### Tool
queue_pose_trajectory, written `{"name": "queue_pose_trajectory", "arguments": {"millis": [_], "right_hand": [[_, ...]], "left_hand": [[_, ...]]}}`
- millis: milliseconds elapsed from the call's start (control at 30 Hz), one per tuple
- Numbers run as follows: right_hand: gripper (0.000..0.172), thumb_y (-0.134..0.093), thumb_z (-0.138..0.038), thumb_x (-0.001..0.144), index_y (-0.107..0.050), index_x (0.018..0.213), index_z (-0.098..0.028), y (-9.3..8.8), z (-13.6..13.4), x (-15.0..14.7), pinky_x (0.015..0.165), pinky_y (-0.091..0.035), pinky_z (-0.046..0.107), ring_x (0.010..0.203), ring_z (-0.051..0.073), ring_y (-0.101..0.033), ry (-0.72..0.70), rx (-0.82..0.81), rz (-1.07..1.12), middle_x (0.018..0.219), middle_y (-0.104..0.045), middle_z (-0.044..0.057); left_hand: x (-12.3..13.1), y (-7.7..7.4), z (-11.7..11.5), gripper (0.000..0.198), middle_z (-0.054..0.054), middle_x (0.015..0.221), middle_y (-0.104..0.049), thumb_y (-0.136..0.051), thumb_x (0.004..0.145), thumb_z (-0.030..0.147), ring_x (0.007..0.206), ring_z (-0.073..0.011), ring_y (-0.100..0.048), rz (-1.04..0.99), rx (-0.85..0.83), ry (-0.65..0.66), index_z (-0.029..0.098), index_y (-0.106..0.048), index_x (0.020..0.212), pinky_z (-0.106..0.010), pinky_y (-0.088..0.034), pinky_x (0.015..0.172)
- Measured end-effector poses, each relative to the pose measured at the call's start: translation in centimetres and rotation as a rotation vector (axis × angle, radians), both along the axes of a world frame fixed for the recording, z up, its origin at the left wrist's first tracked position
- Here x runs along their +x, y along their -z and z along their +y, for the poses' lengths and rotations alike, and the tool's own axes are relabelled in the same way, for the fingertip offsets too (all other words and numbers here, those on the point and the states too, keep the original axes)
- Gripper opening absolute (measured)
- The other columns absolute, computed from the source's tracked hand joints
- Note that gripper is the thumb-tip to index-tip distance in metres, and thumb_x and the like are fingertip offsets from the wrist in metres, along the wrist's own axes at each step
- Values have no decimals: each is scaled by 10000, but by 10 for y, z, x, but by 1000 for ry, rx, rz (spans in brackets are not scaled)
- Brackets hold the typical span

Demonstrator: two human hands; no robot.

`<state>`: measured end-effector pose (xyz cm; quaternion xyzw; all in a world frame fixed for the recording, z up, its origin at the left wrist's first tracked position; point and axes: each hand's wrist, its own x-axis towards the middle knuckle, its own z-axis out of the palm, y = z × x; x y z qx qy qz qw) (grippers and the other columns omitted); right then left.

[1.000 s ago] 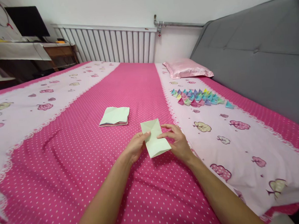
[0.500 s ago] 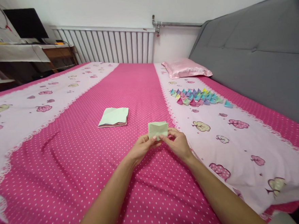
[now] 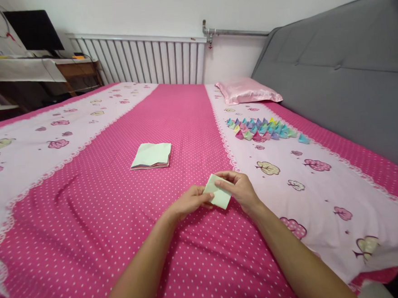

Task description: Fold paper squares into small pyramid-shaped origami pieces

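Both hands hold one folded pale green paper (image 3: 217,194) just above the pink dotted bedspread (image 3: 129,226). My left hand (image 3: 188,202) pinches its left edge with closed fingers. My right hand (image 3: 240,189) curls over its right and top edge. The paper is folded small and tilted. A stack of square papers (image 3: 151,155), pale green on top, lies on the bed ahead and to the left of my hands.
Several small folded paper pieces in mixed colours (image 3: 265,129) lie in rows on the bed's right strip. A pink pillow (image 3: 247,91) sits by the grey headboard (image 3: 344,75). A radiator (image 3: 145,59) and a desk (image 3: 36,69) stand beyond the bed.
The green sheet, wide open a second ago, was folded in half and is now a smaller, tilted piece held lower between both hands.
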<state>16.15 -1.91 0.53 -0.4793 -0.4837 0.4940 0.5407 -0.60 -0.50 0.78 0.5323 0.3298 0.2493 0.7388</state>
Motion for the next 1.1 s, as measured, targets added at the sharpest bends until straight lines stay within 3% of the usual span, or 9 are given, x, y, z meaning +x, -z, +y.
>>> {"name": "queue_pose_trajectory", "arguments": {"millis": [67,167,267,333,667,833,933,1100], "right_hand": [[318,-747,-358,602,-674,831,-149,0,-1,0,613,-480,274,659,161,-615,18,-35,57,768,-687,45],[306,-765,-362,575,-674,782,-155,0,0,-1,603,-477,270,624,153,-606,81,-52,142,719,-688,31],[286,-766,-361,574,-667,757,-165,0,1,-2,614,-478,268,630,151,-606,85,-46,172,709,-685,22],[276,-750,-372,599,-665,766,-170,0,1,-3,610,-473,263,630,148,-603,67,-32,156,709,-681,17],[252,-696,-403,664,-634,703,-162,4,0,-5,537,-432,236,551,114,-536,78,1,92,631,-611,-18],[268,-640,-427,713,-598,700,-162,5,0,-6,473,-400,218,506,105,-499,168,74,23,605,-584,-23],[260,-582,-425,766,-578,728,-167,5,-1,-7,448,-375,205,492,99,-476,223,155,-75,588,-560,-30],[244,-529,-395,812,-571,739,-167,3,-5,-8,467,-355,207,493,98,-445,349,263,-322,558,-510,-39]], "left_hand": [[0,0,2,322,-91,744,-675,-708,660,388,653,-127,-588,-16,14,-38,86,-692,773,-229,-448,663],[3,2,6,327,-88,705,-665,-711,658,382,637,-129,-581,-73,57,-199,74,-680,765,-237,-443,652],[5,2,8,293,-52,631,-636,-720,647,366,557,-96,-538,-100,93,-382,85,-670,713,-214,-415,584],[6,2,8,277,-24,573,-601,-720,644,362,501,-71,-492,-104,113,-423,92,-659,661,-200,-387,540],[4,8,8,333,-35,585,-600,-683,674,418,499,-73,-503,-32,167,-316,86,-657,691,-200,-368,512],[10,4,4,334,-58,635,-650,-752,598,379,542,-94,-554,-76,134,-289,87,-670,737,-205,-404,540],[16,5,-1,385,-89,708,-683,-772,575,355,600,-123,-596,-83,88,-233,80,-684,830,-218,-433,577],[21,8,-6,335,-93,638,-677,-761,591,354,515,-100,-569,-27,65,-209,61,-693,739,-204,-412,521]]}}
